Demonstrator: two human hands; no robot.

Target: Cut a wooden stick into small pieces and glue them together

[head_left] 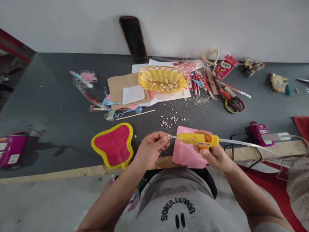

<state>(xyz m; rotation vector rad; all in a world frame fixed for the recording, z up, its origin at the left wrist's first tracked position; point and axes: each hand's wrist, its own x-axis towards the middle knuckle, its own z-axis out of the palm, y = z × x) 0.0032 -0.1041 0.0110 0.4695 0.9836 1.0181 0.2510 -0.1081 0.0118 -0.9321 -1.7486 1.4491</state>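
My right hand (212,153) grips a yellow hot glue gun (193,139), with a long clear glue stick (243,143) running out of its back. The nozzle points left and meets my left hand (155,143). Between thumb and fingers there, I pinch a small pale piece (169,137); its exact shape is too small to make out. Under the gun lies a sheet of pink paper (180,151). Small cut wooden bits (172,120) are scattered just beyond my hands. A yellow wicker basket (159,87) behind them holds several small pale clusters.
Left of my hands lies a red, yellow-rimmed butterfly-shaped piece (113,145). Scissors (233,101) and red sticks (195,85) lie at the back right. A phone (134,38) leans on the wall. Purple power blocks (260,133) stand at both sides, with cables at the right.
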